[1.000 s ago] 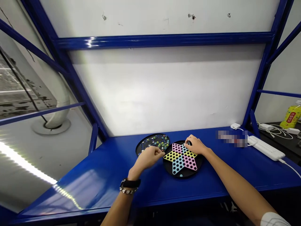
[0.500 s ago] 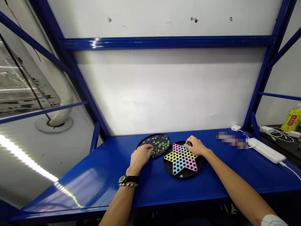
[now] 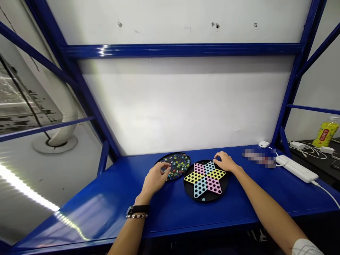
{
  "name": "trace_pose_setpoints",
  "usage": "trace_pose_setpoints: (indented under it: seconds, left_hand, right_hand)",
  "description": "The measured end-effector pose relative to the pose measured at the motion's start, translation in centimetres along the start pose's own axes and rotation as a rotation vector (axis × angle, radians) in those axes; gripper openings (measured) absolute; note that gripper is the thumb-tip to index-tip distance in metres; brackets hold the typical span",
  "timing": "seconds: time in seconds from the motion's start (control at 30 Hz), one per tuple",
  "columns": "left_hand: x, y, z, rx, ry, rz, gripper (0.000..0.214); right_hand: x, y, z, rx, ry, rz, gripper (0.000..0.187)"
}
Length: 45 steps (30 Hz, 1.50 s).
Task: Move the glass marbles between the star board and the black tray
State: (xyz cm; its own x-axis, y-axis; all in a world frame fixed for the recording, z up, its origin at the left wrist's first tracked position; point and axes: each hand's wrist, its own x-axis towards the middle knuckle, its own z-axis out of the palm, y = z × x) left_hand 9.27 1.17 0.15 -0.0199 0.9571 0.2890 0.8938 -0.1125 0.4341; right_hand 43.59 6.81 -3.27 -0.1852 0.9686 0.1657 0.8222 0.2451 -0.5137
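Note:
A round black Chinese checkers board (image 3: pixel 187 191) lies on the blue tabletop, with a star of pink, yellow and pale blue points full of dark holes. Behind it to the left is a dark round tray (image 3: pixel 171 156) of glass marbles (image 3: pixel 180 164) in several colours. At the tray's near left edge, my left hand (image 3: pixel 155 179) is open, thumb and fingertips apart; nothing shows between them. My right hand (image 3: pixel 225 163) hovers at the far right rim of the board, its fingers curved and apart. Whether its fingertips touch the rim I cannot tell.
A white power strip (image 3: pixel 296 169) with a cable lies on the right of the tabletop (image 3: pixel 111 202). A small white adapter (image 3: pixel 264 144) sits at the back. Blue frame posts (image 3: pixel 288 95) flank the white back panel. A yellow bottle (image 3: pixel 325 132) stands on a dark side table.
My right hand has drawn back from the star's upper tip to the board's far right rim. My left hand has shifted slightly left and its fingers have spread. The view has shifted slightly.

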Motion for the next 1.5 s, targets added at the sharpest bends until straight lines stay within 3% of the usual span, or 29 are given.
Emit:
trace_pose_setpoints:
  seconds: [0.2,0.53,0.67,0.93,1.1,1.23,1.5]
  left_hand:
    - [-0.2,0.1,0.0,0.084,-0.087,-0.057,0.028]
    - [0.1,-1.0,-0.3,0.047,0.058,-0.184,0.031]
    - [0.2,-1.4,-0.5,0.015,0.059,-0.211,0.030]
    - [0.0,-1.3,-0.3,0.021,0.007,-0.131,0.032]
    - [-0.5,0.5,-0.3,0.056,-0.153,-0.046,0.030]
    - [-1.1,1.9,0.1,0.128,-0.206,0.048,0.029]
    - [-1.1,1.2,1.4,0.170,-0.247,0.132,0.036]
  right_hand:
    - [-0.2,-0.3,0.2,-0.031,-0.050,-0.020,0.024]
    - [-0.4,-1.0,0.4,-0.022,-0.068,-0.023,0.023]
    - [-0.2,-1.0,0.7,-0.045,-0.045,-0.021,0.021]
    - [0.3,0.2,0.9,-0.073,0.009,0.053,0.022]
    - [0.3,0.3,1.0,-0.057,0.058,0.063,0.022]
    - [0.2,0.1,0.9,-0.046,0.039,0.063,0.023]
    - [0.1,-0.4,0.5,-0.032,0.015,0.058,0.023]
